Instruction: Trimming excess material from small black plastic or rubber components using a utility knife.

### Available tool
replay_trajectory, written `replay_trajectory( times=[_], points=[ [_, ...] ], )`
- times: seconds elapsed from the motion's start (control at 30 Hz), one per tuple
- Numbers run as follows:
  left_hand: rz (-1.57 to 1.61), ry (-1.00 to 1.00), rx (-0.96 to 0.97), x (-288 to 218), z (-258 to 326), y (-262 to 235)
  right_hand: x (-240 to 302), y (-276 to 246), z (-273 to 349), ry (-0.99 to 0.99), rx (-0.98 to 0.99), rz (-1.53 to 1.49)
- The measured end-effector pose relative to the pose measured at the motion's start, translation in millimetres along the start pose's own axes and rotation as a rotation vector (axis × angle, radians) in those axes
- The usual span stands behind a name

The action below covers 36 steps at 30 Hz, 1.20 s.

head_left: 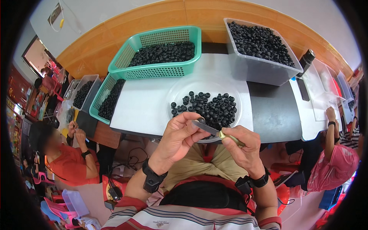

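Nearest the body, above the lap, the left hand [177, 135] pinches a small black ring [201, 120] between thumb and fingers, while the right hand [242, 145] is clenched on a knife [214, 132] with a brass-coloured handle, its thin steel blade touching the ring. This looks like trimming; the cut likely calls for a steady, shallow stroke. At twelve o'clock, a clear round plate [172, 92] on the pale counter [142, 107] holds matte, rubbery-looking rings. Farther, at eleven, stands a green lattice basket [161, 71]; at one, a translucent tub [253, 69].

The right hand [242, 142] hides most of the knife's handle [234, 139].
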<state>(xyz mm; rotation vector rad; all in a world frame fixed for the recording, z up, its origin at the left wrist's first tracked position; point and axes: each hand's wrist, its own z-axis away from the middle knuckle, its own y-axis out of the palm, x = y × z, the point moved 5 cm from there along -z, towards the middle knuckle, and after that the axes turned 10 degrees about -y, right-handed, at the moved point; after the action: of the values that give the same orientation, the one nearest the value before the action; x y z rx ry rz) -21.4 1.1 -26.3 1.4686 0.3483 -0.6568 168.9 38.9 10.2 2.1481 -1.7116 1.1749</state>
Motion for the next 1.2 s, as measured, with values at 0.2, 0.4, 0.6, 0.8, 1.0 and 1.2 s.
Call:
replay_trajectory(
  times=[0.2, 0.4, 0.6, 0.8, 1.0, 1.2],
  points=[
    [0.039, -0.005, 0.014, 1, 1, -1, 1, 3, 0, -0.025, -0.008, 0.002],
    [0.076, -0.018, 0.063, 3, 3, 1, 4, 4, -1, -0.016, -0.026, 0.008],
    [0.111, -0.011, 0.071, 4, 3, -1, 4, 5, -1, -0.028, -0.051, 0.01],
    [0.055, 0.009, 0.074, 1, 5, -1, 6, 4, -2, -0.044, -0.089, 0.022],
    [0.112, 0.013, 0.2, 0, 18, 21, -26, -13, 6, 0.104, -0.286, 0.109],
    [0.043, 0.041, 0.118, -2, 14, 19, -5, -15, 2, 0.133, -0.256, -0.094]
  ],
)
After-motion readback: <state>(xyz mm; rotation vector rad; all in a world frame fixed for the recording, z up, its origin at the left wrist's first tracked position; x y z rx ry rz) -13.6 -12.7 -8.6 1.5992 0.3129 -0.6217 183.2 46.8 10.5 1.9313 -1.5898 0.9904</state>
